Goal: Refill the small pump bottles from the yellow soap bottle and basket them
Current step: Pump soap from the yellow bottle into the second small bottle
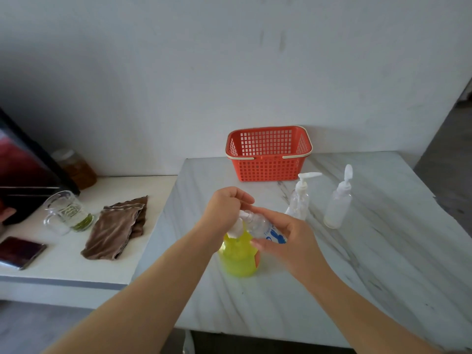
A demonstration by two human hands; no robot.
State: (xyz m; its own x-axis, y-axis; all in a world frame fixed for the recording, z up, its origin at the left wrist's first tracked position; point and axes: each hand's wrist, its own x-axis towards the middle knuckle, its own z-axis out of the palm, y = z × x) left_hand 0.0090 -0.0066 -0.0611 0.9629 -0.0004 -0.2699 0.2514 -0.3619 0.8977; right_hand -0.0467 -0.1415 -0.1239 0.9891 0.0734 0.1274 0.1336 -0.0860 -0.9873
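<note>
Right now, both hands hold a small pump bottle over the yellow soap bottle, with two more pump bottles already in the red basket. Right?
No: the head view shows the red basket empty; the two other pump bottles stand on the table beside it. The rest holds.

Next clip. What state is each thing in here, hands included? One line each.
left hand, grips the printed pump bottle's pump top
right hand, holds that bottle's body
printed pump bottle, tilted, lifted over the yellow soap bottle
yellow soap bottle, upright on table
orange basket, upright, nothing visible inside
middle pump bottle, upright, pump on
right pump bottle, upright, pump on
brown cloth, crumpled
glass mug, upright, nearly empty
</note>
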